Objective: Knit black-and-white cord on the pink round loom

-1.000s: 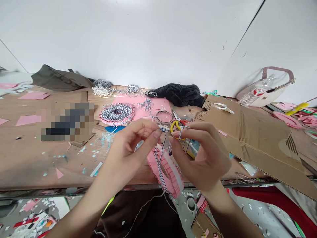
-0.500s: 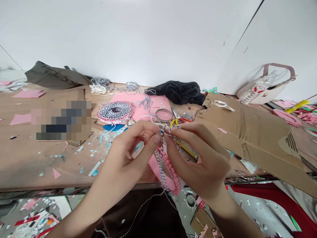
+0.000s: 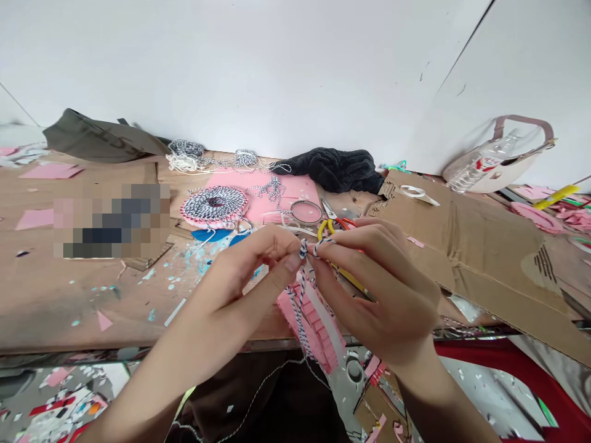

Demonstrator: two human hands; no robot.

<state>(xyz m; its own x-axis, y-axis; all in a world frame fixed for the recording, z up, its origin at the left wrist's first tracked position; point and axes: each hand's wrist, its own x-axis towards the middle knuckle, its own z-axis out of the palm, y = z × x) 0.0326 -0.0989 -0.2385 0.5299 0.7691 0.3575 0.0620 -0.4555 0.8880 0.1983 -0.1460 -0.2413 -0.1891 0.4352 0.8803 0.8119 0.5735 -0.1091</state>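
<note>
Navy-and-white cord is clamped, in the head view, between thumb and forefinger of the left hand; fingertips of the right hand close on it just beside. Below hangs a pink pleated ring, cord running across it. Knotting seems in hand, though fingers partly hide the crossing; the next move likely calls for a firm left pinch while tightening.
</note>
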